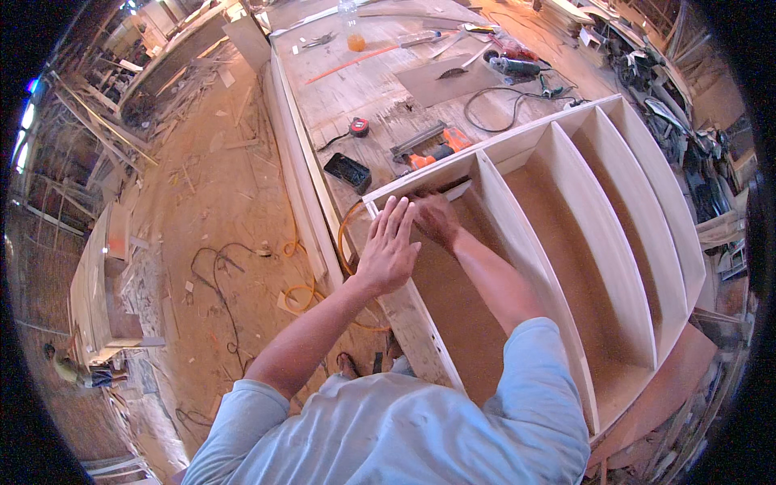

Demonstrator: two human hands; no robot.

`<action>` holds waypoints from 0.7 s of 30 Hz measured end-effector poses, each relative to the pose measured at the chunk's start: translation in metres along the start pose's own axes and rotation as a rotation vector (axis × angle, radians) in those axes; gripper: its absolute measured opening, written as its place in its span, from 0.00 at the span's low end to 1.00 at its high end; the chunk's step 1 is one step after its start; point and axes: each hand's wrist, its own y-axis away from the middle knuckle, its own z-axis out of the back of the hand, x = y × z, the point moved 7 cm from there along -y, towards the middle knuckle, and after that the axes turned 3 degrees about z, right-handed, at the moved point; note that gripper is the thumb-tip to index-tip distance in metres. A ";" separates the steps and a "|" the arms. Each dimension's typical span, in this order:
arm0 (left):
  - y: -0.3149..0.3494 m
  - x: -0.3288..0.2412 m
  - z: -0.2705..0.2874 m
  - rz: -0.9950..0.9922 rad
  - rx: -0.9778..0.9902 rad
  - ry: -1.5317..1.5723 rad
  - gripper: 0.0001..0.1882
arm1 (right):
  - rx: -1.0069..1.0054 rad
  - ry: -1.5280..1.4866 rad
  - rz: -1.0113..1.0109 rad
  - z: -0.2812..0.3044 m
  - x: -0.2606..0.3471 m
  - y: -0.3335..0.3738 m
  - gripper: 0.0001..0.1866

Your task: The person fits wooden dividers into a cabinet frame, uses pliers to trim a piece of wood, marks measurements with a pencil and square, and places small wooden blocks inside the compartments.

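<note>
A pale wooden shelf unit (558,234), with several upright dividers and brown backing, lies on its back across the workbench in front of me. My left hand (390,252) is open, its fingers stretched out together over the unit's near-left corner. Just inside that corner, in the first compartment, is my right hand (437,218), smeared by motion. Close beyond its fingers shows a thin dark stick-like piece (453,187); whether the hand holds it cannot be made out.
On the workbench (356,89) past the unit lie an orange nail gun (443,148), a red tape measure (358,127), a black tray (347,172), a looped cable (485,113) and a bottle of orange liquid (355,39). A yellow hose (305,297) and scraps litter the floor.
</note>
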 end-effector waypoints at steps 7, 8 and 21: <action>0.006 0.001 0.004 0.008 -0.028 0.013 0.45 | 0.077 0.110 0.022 0.054 0.022 -0.034 0.06; 0.007 0.002 0.004 0.009 -0.058 0.023 0.46 | 0.046 0.123 0.082 0.069 0.028 -0.041 0.06; -0.041 0.012 0.134 0.150 -0.557 0.970 0.30 | 0.010 0.138 0.232 0.329 0.127 -0.136 0.10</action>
